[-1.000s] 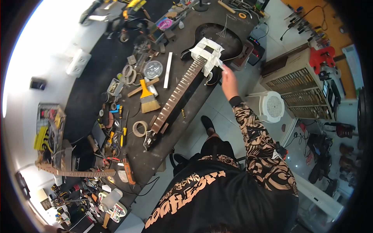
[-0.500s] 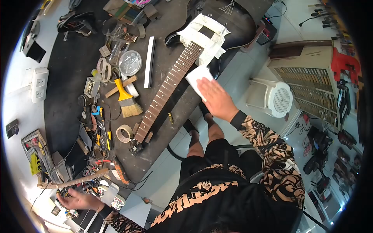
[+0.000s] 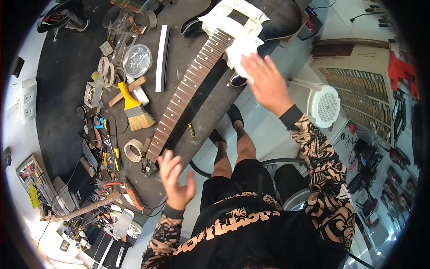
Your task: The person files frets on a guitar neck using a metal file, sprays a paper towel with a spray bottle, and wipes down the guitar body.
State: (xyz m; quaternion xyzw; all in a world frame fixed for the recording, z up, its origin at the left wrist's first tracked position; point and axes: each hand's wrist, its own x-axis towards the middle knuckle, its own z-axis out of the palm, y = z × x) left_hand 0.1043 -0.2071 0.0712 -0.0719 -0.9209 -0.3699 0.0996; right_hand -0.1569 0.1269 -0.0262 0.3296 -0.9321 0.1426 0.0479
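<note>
An electric guitar lies on the bench, its dark body (image 3: pixel 282 20) at the back and its fretted neck (image 3: pixel 190 92) slanting towards the near left. White masking material (image 3: pixel 221 22) covers part of the body around a rectangular opening. Over the neck's body end, my right hand (image 3: pixel 268 87) has its fingers stretched across a white cloth (image 3: pixel 239 56); its thumb is hidden. The cloth blends into the masking, so its outline is unclear. My left hand (image 3: pixel 176 181) is raised beside the headstock end, fingers apart and holding nothing.
A yellow-handled brush (image 3: pixel 134 110), tape roll (image 3: pixel 134 150), round clear container (image 3: pixel 138 61) and white-edged bar (image 3: pixel 162 58) lie left of the neck. A small screwdriver (image 3: pixel 191 130) sits near the bench edge. A white stool (image 3: pixel 323 105) stands on the right.
My left hand has come from the far lower left towards the headstock end. My right hand and the cloth have moved up and right. The camera view has shifted.
</note>
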